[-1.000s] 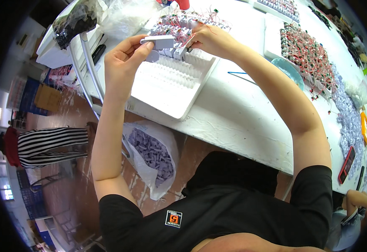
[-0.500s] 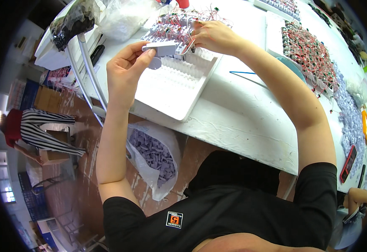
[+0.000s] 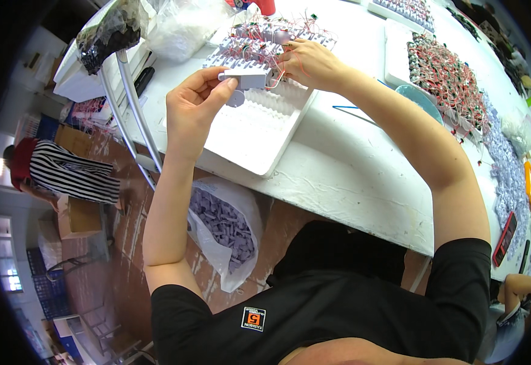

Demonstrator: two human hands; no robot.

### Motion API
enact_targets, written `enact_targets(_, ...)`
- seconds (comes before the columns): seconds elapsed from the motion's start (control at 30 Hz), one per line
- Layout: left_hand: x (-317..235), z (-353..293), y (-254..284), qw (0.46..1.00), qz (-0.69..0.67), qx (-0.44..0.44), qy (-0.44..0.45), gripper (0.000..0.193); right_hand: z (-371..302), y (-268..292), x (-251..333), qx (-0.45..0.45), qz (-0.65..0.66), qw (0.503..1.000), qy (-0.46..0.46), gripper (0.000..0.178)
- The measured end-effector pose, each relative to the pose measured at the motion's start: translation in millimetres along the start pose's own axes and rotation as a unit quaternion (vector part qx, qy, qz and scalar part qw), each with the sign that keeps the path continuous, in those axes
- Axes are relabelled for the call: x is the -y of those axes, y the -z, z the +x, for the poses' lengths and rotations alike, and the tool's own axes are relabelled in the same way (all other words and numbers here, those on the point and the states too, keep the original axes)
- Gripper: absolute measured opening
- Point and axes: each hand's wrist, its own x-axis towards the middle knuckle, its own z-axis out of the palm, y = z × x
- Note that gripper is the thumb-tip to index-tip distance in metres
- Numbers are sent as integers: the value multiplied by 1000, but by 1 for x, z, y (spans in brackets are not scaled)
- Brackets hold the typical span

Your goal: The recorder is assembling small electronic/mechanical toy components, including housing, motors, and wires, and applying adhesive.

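My left hand [image 3: 194, 109] pinches a pale grey plastic housing [image 3: 252, 79] between thumb and fingers. Below the housing's edge shows a round grey disc [image 3: 236, 99]. Thin red and white wires run from the housing's right end to my right hand [image 3: 315, 66], whose fingers are closed on them; the tips are partly hidden. Both hands are above a white foam tray [image 3: 247, 155] with ribbed slots. Rows of grey parts with red wires [image 3: 247, 48] stand at its far side, just beyond my fingers.
A clear plastic bag [image 3: 183, 27] lies at the far left, near a metal-legged lamp or stand [image 3: 133, 103]. A bag of grey parts [image 3: 223, 231] sits below the table edge. To the right are another wired batch [image 3: 445, 79] and a red phone [image 3: 504, 238]. Another person [image 3: 65, 167] bends over boxes.
My left hand and the housing have shifted slightly right and nearer. My right hand has moved a little, staying by the wires. The other person at left has bent and turned.
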Motion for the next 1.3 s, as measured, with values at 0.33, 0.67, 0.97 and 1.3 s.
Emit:
enact_targets(0.33,0,-4,3,1000,14,-7,13,25,-3,6,-1,-18,25,999,-37,5)
enact_targets(0.67,5,-5,7,1000,8,-7,12,24,6,1,-5,20,7,1000,19,6)
enact_targets(0.97,3,-2,-1,999,15,-23,25,25,6,7,5,88,-30,996,-14,9)
enact_targets(1.3,-5,20,-10,997,20,-69,-7,28,-10,26,0,39,10,998,-42,13)
